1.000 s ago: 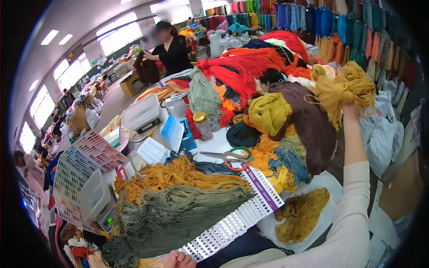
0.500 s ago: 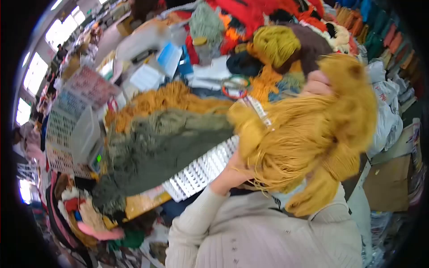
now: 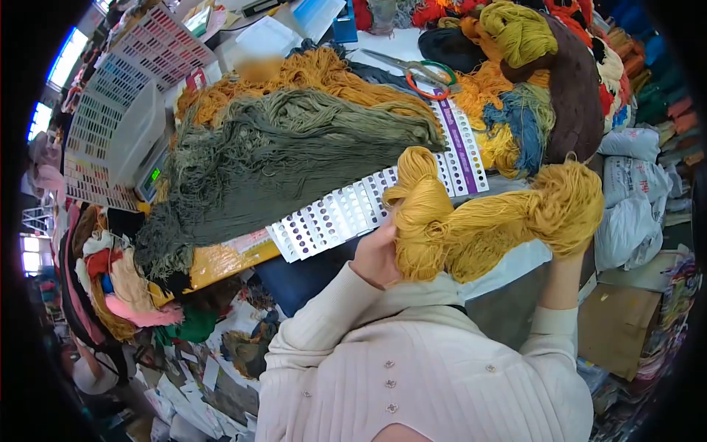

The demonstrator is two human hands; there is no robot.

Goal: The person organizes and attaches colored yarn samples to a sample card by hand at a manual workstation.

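Note:
A mustard-yellow yarn skein [image 3: 479, 225] stretches between my two hands, in front of my chest. My left hand [image 3: 379, 254] is closed around its left end, where the yarn bunches into a twisted loop. At the right end, a thick bundle of the yarn covers most of my right hand [image 3: 565, 265]; its fingers are hidden, and the skein is held up on it. Just beyond my left hand lie a white shade card with dark dots [image 3: 331, 217] and a purple-striped card [image 3: 460, 144]. A large grey-green yarn pile [image 3: 280, 169] spreads to the left.
Scissors with red and green handles [image 3: 427, 77] lie behind the cards. Orange yarn [image 3: 324, 77], olive yarn [image 3: 519, 33] and dark brown yarn [image 3: 578, 88] surround them. Color chart panels [image 3: 103, 147] and a device with a green display [image 3: 152, 177] stand left. White plastic bags [image 3: 633, 191] sit right.
The yellow skein has come down from a raised, bunched, blurred position and is now stretched sideways. My right hand has lowered. The view has tilted further down.

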